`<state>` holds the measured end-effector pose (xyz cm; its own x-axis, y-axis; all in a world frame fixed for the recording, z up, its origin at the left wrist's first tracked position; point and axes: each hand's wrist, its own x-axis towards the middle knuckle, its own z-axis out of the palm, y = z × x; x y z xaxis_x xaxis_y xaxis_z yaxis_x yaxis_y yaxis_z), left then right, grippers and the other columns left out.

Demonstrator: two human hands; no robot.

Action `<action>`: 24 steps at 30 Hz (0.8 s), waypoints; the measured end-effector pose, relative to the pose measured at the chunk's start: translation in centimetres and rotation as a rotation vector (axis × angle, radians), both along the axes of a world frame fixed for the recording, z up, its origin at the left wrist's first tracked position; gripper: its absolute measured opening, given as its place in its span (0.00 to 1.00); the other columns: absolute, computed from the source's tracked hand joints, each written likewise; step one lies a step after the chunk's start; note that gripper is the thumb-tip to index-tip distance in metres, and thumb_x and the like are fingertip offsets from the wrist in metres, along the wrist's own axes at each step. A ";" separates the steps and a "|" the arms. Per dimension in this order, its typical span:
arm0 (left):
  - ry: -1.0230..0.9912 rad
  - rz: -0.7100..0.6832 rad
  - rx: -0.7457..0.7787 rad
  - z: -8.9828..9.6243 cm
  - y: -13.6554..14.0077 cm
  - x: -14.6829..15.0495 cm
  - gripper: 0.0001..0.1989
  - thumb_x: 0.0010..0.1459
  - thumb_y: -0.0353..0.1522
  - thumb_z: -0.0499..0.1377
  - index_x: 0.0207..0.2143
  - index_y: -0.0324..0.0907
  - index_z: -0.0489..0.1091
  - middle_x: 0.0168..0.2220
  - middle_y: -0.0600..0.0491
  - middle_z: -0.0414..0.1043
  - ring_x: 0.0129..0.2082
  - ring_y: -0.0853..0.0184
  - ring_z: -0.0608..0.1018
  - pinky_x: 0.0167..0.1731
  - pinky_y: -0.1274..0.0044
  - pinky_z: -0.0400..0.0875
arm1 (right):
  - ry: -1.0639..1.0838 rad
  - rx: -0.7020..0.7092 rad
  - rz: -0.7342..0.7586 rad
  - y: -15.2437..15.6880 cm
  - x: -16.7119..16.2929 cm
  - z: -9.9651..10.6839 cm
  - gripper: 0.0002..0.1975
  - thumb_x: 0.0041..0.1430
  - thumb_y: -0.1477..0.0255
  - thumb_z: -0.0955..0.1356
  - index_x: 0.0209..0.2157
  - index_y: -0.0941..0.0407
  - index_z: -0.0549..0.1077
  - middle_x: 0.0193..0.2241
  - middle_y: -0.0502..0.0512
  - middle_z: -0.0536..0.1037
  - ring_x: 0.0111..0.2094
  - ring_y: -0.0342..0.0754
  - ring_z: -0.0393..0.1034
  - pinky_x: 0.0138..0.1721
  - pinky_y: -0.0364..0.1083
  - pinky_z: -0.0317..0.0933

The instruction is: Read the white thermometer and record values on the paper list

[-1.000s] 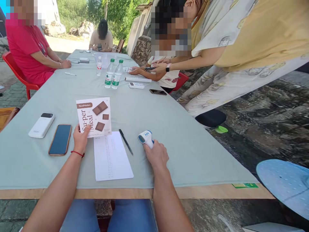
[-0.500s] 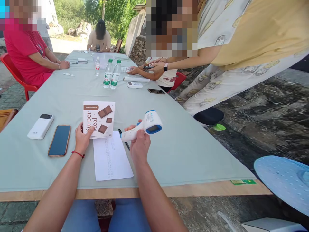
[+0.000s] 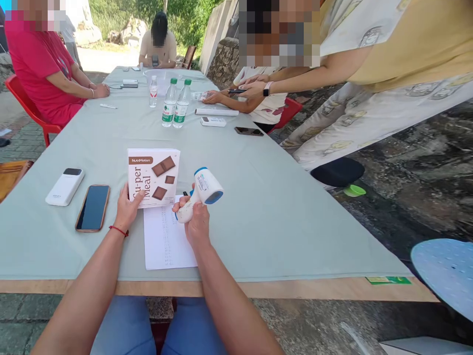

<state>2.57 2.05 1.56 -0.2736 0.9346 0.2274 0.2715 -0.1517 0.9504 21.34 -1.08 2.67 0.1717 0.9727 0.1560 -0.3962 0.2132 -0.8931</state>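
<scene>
My left hand point(image 3: 127, 209) grips a white box point(image 3: 153, 177) with brown chocolate squares and "Su-per Meal" printed on its front, held upright with that side facing me. In my right hand point(image 3: 195, 224) is a white and blue infrared thermometer point(image 3: 207, 186), my fingers wrapped round its handle. Its head stands just right of the box, the two apart. Below them lies a sheet of paper point(image 3: 168, 246) with columns of small writing. A black pen point(image 3: 185, 194) is mostly hidden behind my right hand.
Left of the box lie a phone point(image 3: 93, 208) and a white power bank point(image 3: 65, 187). Two green-capped water bottles point(image 3: 175, 106) stand farther up the cloth-covered table point(image 3: 277, 222). Other people sit or stand around it; one leans in from the right. A blue stool point(image 3: 447, 271) stands at the right.
My right hand has brought the thermometer left and closer to the box, turning its head so the screen shows less. The box stays in my left hand. The view has shifted slightly.
</scene>
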 end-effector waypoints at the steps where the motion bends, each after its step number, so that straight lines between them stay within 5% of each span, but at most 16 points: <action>1: 0.009 0.013 0.003 -0.1 0.0 -0.1 0.24 0.52 0.45 0.64 0.50 0.43 0.72 0.48 0.46 0.75 0.50 0.54 0.74 0.53 0.64 0.65 | 0.004 -0.002 0.020 -0.1 0.0 -0.1 0.29 0.52 0.44 0.63 0.45 0.52 0.67 0.24 0.46 0.67 0.24 0.45 0.66 0.29 0.48 0.62; 7: 0.044 0.032 0.006 -0.1 -0.1 -0.2 0.23 0.53 0.46 0.64 0.47 0.42 0.72 0.46 0.46 0.76 0.48 0.55 0.75 0.50 0.66 0.68 | 0.050 -0.099 0.035 0.0 -0.1 -0.3 0.19 0.53 0.53 0.64 0.32 0.55 0.68 0.18 0.44 0.66 0.18 0.42 0.58 0.22 0.44 0.53; 15: -0.173 0.114 0.048 0.9 0.1 0.1 0.25 0.54 0.48 0.62 0.47 0.40 0.71 0.47 0.44 0.76 0.46 0.57 0.77 0.45 0.68 0.71 | 0.051 -0.119 0.086 -1.8 -0.2 1.4 0.22 0.53 0.56 0.67 0.42 0.57 0.70 0.19 0.45 0.68 0.20 0.43 0.60 0.24 0.44 0.55; 20: -0.274 0.126 0.095 2.0 -0.9 0.1 0.27 0.53 0.49 0.62 0.48 0.39 0.71 0.47 0.43 0.76 0.46 0.56 0.77 0.45 0.68 0.72 | -0.076 -0.133 0.245 -3.2 -0.4 1.9 0.18 0.55 0.55 0.67 0.35 0.57 0.72 0.20 0.47 0.69 0.22 0.43 0.61 0.25 0.44 0.56; 24: -0.240 0.104 0.074 1.2 -1.5 0.7 0.26 0.52 0.47 0.63 0.47 0.38 0.70 0.46 0.44 0.76 0.45 0.58 0.77 0.45 0.69 0.71 | -0.189 -0.138 0.378 -3.3 -0.8 0.2 0.15 0.55 0.59 0.67 0.27 0.56 0.70 0.20 0.48 0.69 0.22 0.42 0.60 0.26 0.44 0.55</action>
